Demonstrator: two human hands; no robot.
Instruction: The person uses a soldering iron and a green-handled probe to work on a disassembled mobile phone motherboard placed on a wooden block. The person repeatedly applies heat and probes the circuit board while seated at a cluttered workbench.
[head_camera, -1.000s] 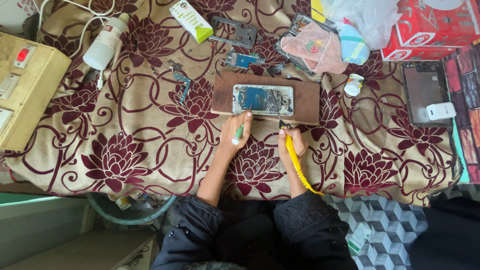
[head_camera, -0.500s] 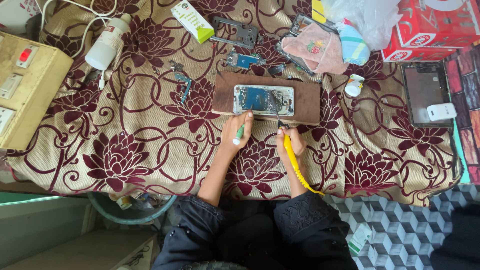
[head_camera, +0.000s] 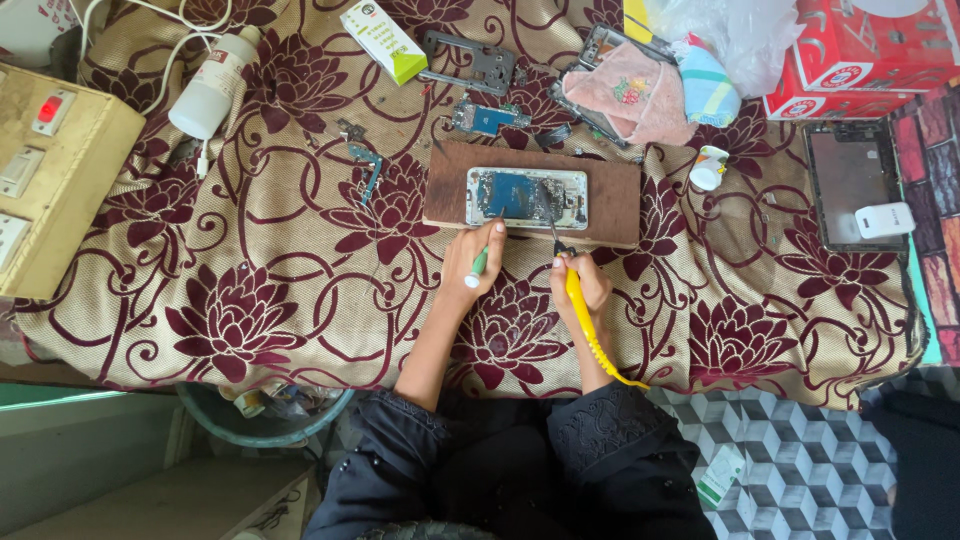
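Observation:
An opened phone (head_camera: 527, 196) with its circuit board showing lies on a brown wooden board (head_camera: 610, 200) on a floral cloth. My left hand (head_camera: 473, 258) grips a thin tool with a green and white handle (head_camera: 478, 268), its tip at the phone's lower edge. A yellow-handled soldering iron (head_camera: 578, 300) is in my right hand (head_camera: 580, 283), with its tip on the phone's lower right part. A yellow cord (head_camera: 608, 362) runs back along my right wrist.
A beige switch box (head_camera: 50, 180) stands at the left. A white bottle (head_camera: 213, 83), a phone frame (head_camera: 468, 60), a small circuit board (head_camera: 486, 118), a pink cloth (head_camera: 632, 90) and red boxes (head_camera: 870, 50) lie behind. A dark phone panel (head_camera: 848, 180) with a white adapter (head_camera: 884, 220) sits right.
My hands hold nearly the same places; the tool tips have shifted only slightly over the phone.

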